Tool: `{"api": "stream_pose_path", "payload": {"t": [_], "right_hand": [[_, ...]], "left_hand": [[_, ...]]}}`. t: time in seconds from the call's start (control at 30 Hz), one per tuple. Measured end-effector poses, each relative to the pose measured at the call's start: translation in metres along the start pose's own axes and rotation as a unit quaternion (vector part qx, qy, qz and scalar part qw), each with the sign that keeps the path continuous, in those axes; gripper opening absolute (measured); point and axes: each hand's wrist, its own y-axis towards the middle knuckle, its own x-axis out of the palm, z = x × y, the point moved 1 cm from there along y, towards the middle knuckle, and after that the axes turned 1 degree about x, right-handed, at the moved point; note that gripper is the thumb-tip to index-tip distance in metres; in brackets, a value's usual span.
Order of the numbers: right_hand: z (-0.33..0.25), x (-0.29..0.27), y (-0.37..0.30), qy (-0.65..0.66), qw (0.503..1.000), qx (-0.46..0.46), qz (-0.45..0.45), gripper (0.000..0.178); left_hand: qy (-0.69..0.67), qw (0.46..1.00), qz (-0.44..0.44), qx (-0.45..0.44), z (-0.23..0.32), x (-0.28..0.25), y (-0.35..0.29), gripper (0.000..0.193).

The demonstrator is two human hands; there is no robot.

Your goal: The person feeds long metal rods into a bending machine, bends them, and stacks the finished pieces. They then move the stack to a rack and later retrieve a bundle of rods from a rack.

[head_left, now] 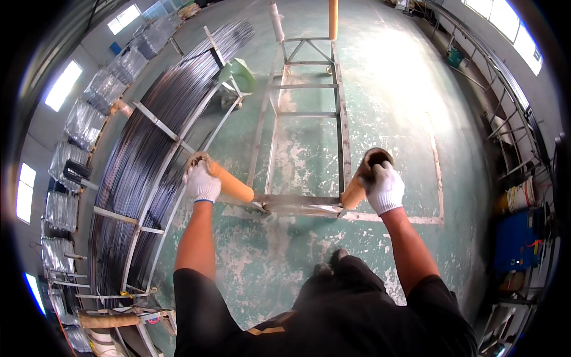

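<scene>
A long metal frame cart (307, 114) stretches ahead of me on the floor, with an orange-tan cardboard tube standing at each near corner. My left hand (202, 181), in a white knit glove, is closed on the top end of the left tube (235, 183). The matching gloved right hand (384, 187) grips the rim of the right tube (354, 194), whose hollow mouth shows dark. Some fingertips are hidden at the tube ends. Two more tubes rise at the far end, a pale one (276, 22) on the left and an orange one (333, 21) on the right.
At left, a metal rack (157, 122) holds a thick bundle of long dark rods (140, 143), close by my left arm. Wrapped pallet stacks (83, 123) line the left wall. A blue machine (514, 241) and long metal racking (476, 44) stand along the right. The green floor (250, 250) is worn.
</scene>
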Motion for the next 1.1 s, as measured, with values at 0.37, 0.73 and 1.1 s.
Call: {"api": "stream_pose_path", "payload": {"t": [0.37, 0.73, 1.1], "right_hand": [[-0.001, -0.061, -0.128, -0.009, 0.997, -0.056, -0.047, 0.036], [0.079, -0.141, -0.266, -0.017, 1.0, 0.01, -0.019, 0.031], [0.089, -0.228, -0.502, -0.041, 0.996, 0.077, 0.009, 0.036]], "left_hand": [[-0.01, 1.0, 0.013, -0.007, -0.026, -0.041, -0.122, 0.034], [-0.049, 0.991, 0.114, 0.044, -0.015, -0.094, -0.315, 0.032], [-0.071, 0.989, 0.114, 0.062, -0.062, -0.18, -0.549, 0.029]]}}
